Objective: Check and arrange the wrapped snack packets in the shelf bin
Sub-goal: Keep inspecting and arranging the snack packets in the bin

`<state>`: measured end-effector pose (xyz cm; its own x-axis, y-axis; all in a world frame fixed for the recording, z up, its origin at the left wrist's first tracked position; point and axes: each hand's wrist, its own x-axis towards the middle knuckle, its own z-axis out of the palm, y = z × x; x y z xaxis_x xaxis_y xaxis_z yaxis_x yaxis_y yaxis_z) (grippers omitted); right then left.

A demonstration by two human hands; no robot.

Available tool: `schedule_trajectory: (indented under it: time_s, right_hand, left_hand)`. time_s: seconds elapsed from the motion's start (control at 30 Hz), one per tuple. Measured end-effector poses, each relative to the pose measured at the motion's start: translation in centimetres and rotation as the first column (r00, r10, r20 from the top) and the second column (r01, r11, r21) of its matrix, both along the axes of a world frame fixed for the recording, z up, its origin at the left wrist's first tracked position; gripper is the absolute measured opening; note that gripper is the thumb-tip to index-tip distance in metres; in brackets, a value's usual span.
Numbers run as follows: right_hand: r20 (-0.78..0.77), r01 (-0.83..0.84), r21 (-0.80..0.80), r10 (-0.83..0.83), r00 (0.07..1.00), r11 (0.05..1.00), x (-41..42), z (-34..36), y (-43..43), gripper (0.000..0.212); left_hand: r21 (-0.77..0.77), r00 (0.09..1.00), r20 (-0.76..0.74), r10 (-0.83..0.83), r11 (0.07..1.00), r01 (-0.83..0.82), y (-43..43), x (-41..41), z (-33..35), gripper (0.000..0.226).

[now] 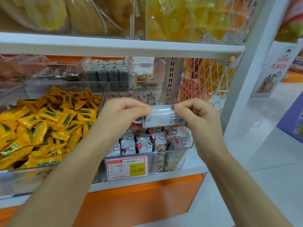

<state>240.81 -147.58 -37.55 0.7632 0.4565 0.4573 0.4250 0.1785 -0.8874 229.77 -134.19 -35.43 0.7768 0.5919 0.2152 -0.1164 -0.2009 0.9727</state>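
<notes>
I hold one silver-grey wrapped snack packet [161,117] level above the clear shelf bin [188,147], its printed back side facing me. My left hand [121,115] pinches its left end and my right hand [196,114] pinches its right end. Below the packet, the bin holds several more packets [142,143] with white clouds and red balloons on them, standing in rows. More of the same packets [139,96] show at the bin's far end. A price label [127,167] reading 15.80 is fixed to the bin's front.
Left of it, a clear bin is heaped with yellow wrapped candies [42,125]. Behind stand small clear boxes of dark packets [106,72] and mixed sweets [145,79]. A white mesh panel [206,82] closes the shelf's right side. A shelf board [114,46] hangs overhead.
</notes>
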Motion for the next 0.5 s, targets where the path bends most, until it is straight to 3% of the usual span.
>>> schedule_trajectory:
  time_s: [0.17,0.3,0.43,0.5]
  right_hand:
    - [0.016,-0.009,-0.003,0.009,1.0,1.0,-0.1,-0.13,0.14,0.01]
    - [-0.036,0.0,0.013,0.0,0.999,1.0,-0.03,-0.02,0.06,0.013]
    - [-0.089,0.068,0.061,-0.062,0.994,0.996,0.01,-0.02,0.11,0.023]
    - [-0.103,0.093,0.082,-0.085,0.991,0.992,-0.07,-0.09,0.22,0.022]
  left_hand:
    - [0.052,0.995,-0.014,0.095,0.994,-0.095,0.33,0.31,-0.35,0.014]
    - [0.084,0.998,-0.006,0.069,0.994,-0.068,0.23,0.41,-0.41,0.016]
    - [0.31,0.999,-0.051,-0.005,0.951,0.021,0.0,0.07,-0.27,0.007]
    - [0.397,0.996,-0.077,-0.048,0.915,0.075,-0.26,0.21,-0.38,0.024]
